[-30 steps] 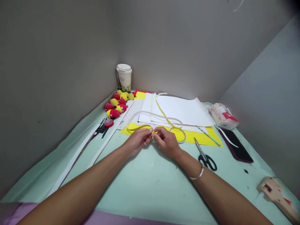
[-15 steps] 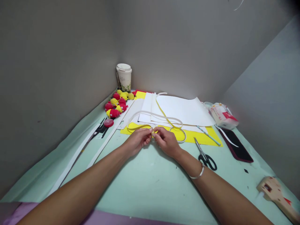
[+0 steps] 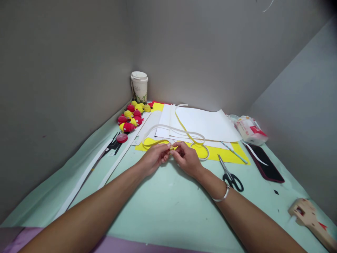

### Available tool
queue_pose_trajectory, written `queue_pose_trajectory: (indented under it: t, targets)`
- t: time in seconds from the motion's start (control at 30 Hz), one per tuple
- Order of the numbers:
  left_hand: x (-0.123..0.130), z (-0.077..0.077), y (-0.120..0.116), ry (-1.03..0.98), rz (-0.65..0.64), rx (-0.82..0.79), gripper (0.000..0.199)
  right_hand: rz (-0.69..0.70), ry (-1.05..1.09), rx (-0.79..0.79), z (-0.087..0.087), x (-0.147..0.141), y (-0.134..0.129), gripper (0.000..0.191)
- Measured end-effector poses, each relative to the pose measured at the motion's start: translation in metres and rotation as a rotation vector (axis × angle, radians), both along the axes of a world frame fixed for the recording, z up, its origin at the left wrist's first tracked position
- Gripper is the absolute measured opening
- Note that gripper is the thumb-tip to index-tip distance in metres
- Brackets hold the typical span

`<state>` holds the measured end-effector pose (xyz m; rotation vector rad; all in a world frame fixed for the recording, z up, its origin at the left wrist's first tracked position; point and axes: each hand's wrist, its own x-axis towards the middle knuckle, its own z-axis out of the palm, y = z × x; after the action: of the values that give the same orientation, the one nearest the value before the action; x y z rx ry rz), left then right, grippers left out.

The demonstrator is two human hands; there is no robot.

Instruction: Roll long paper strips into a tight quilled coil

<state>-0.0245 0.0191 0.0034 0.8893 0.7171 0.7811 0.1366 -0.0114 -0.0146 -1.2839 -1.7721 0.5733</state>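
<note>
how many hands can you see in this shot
2: the left hand left of the small yellow piece, and the right hand just right of it, fingers of both on it. No other hand shows.

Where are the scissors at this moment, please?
In the head view, the scissors lie on the table, right of the right hand, just beyond the bracelet, tips at the yellow sheet's near edge.

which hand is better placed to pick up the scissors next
The right hand, probably: the scissors lie beside its wrist, handles toward the person; the left hand is farther off. Both hands pinch the yellow strip.
</note>
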Motion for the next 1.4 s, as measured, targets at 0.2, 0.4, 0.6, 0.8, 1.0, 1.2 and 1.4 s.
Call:
queue_pose_trajectory:
  t: [0.2, 0.4, 0.6, 0.8, 1.0, 1.2, 1.4]
  targets:
    - [-0.0001, 0.0004, -0.0002, 0.011, -0.016, 0.014, 0.021, -0.045, -0.031, 0.028, -0.0005, -0.0003, 0.0008, 0.017]
    - [-0.0003, -0.0005, -0.0003, 0.016, -0.018, 0.011, 0.020, -0.011, -0.036, 0.057, -0.0018, 0.0012, 0.0009, 0.015]
    - [-0.0005, -0.0017, 0.0001, 0.012, -0.022, 0.017, 0.019, 0.020, -0.031, 0.056, -0.0024, 0.0023, 0.0002, 0.015]
    - [-0.0003, -0.0008, -0.0001, 0.023, -0.017, 0.008, 0.019, 0.038, -0.045, 0.040, -0.0013, 0.0029, -0.0001, 0.017]
    - [-0.0009, -0.0020, 0.0000, 0.024, -0.022, 0.017, 0.019, 0.051, -0.044, 0.049, -0.0022, 0.0038, 0.0003, 0.018]
    - [-0.0009, -0.0027, 0.0006, 0.019, -0.016, 0.017, 0.021, 0.020, -0.039, 0.048, -0.0014, 0.0024, -0.0001, 0.017]
    - [0.0000, -0.0018, 0.0006, 0.010, -0.003, 0.003, 0.022, -0.059, -0.025, 0.040, -0.0008, -0.0002, 0.0003, 0.021]
